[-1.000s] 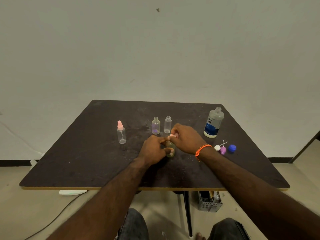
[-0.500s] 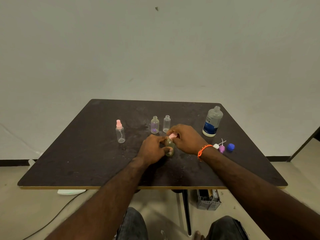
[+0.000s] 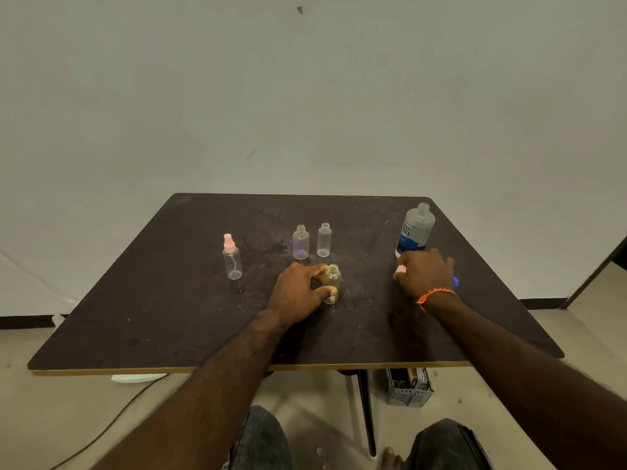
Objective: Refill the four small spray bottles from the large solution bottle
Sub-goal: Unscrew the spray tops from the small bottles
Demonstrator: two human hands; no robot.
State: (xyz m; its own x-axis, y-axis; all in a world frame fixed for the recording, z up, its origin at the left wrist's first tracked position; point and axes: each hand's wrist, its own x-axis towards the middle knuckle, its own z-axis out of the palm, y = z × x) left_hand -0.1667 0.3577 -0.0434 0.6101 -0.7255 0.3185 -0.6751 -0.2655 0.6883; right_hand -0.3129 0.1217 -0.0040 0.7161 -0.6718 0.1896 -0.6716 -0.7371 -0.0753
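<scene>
From the head camera, the left hand (image 3: 298, 290) curls round the yellowish small bottle (image 3: 332, 283), thumb at its lower front and fingers behind, holding it upright on the dark table (image 3: 152, 317) near the middle. That bottle's neck is open, with no cap on it.

The right hand (image 3: 424, 276) is at about three o'clock from that bottle, well apart from it, knuckles up and fingers curled downward. A small pink piece (image 3: 401, 269) shows at its fingertips, seemingly pinched there; the hand hides the rest of it. A bit of blue cap (image 3: 456, 282) peeks out past the hand's far side, and an orange band (image 3: 436, 295) circles the wrist.

The large solution bottle (image 3: 415, 230) stands uncapped at one o'clock from the right hand, just behind it, near the table's far right corner.

At twelve o'clock from the held bottle stand two more open small bottles, a purplish one (image 3: 300, 242) and a clear one (image 3: 324, 239), close beside each other. At ten o'clock, well apart, a clear spray bottle with a pink spray top (image 3: 231, 256) stands alone.

Under the table's right side, a grey basket (image 3: 409, 388) sits on the floor.
</scene>
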